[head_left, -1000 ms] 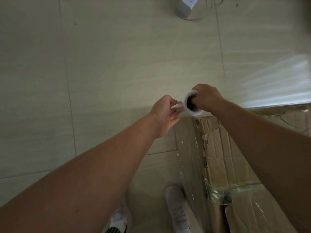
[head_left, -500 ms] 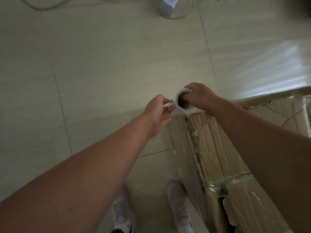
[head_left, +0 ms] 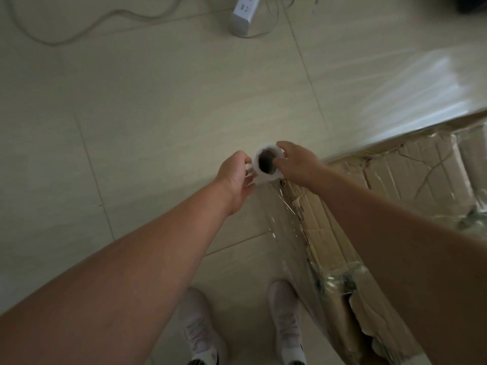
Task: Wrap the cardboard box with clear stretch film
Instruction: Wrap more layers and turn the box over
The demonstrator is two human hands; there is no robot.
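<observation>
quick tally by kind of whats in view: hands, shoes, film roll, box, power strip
hands: 2 (left hand, right hand)
shoes: 2 (left shoe, right shoe)
stretch film roll: 1
cardboard box: 1
power strip: 1
total: 7

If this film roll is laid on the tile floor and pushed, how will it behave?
The film roll is round with a hollow core, so it would probably roll freely. Likely light: the left hand and right hand seem to hold it by fingers.
</observation>
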